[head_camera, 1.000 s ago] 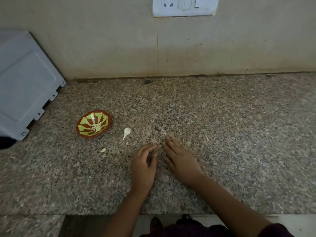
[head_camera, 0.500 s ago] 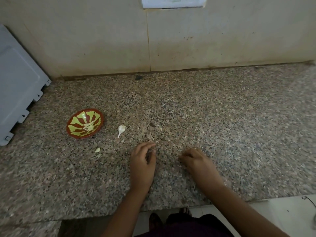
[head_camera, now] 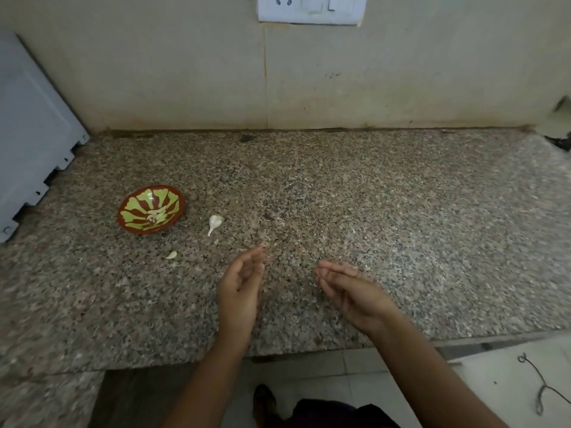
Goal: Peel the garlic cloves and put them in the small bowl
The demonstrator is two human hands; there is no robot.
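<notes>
A small red bowl (head_camera: pixel 151 208) with green leaf shapes sits at the left of the granite counter and holds several pale peeled cloves. To its right lies an unpeeled white garlic clove (head_camera: pixel 214 223) with a thin tail. A small pale piece (head_camera: pixel 171 255) lies in front of the bowl. My left hand (head_camera: pixel 241 285) hovers over the counter's front part, turned on edge, fingers loosely apart, nothing visible in it. My right hand (head_camera: pixel 347 285) is beside it, palm turned inward, fingers extended together, nothing visible in it. Both hands are blurred.
A grey-blue appliance panel (head_camera: pixel 31 134) leans at the far left. The wall with a white switch plate (head_camera: pixel 310 9) stands behind the granite counter (head_camera: pixel 401 227). The counter's front edge runs just under my wrists; tiled floor and a wire (head_camera: pixel 540 387) lie below at right.
Both hands have lifted off the counter and turned on edge. The right hand, flat next to the left one second ago, has moved to the right and apart. The camera shifted.
</notes>
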